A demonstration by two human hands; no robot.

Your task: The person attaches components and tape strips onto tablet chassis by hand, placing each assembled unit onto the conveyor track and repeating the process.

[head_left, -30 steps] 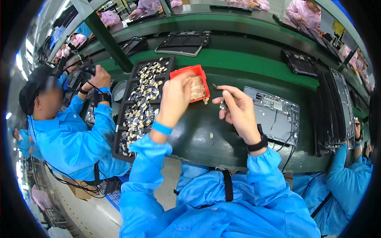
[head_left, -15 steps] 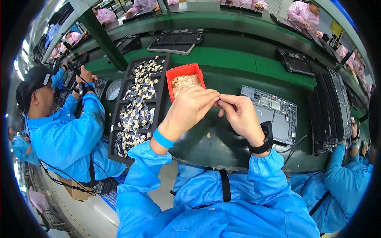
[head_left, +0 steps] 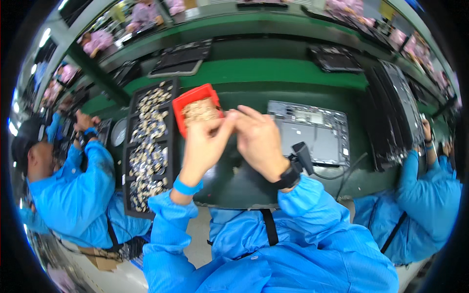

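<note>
My left hand (head_left: 204,146), with a blue band at its wrist, is beside the right wall of a red bin (head_left: 216,97). Small tan pieces (head_left: 199,111) fill much of that bin. My right hand (head_left: 259,139), wearing a black wrist strap, meets the left near the thumb tips. Both hands look closed in a pinch, though motion smears the fingertips and whatever they hold is too small to make out. Left of the bin stands a black compartment tray (head_left: 171,132) heaped with small tan and dark pieces (head_left: 149,124). An opened laptop base (head_left: 312,139) lies right of my hands.
A stack of dark laptop parts (head_left: 391,112) stands at the right, with a black cable (head_left: 342,176) nearer me. More laptop parts (head_left: 181,58) lie on the far ledge. Co-workers in blue sit close on my left (head_left: 73,176) and right (head_left: 420,195). A green post (head_left: 97,73) rises at the back left.
The view has swung, so the bench things sit further left in it. My hands have drawn slightly apart at the fingers, and the left is closer to the bin's right wall.
</note>
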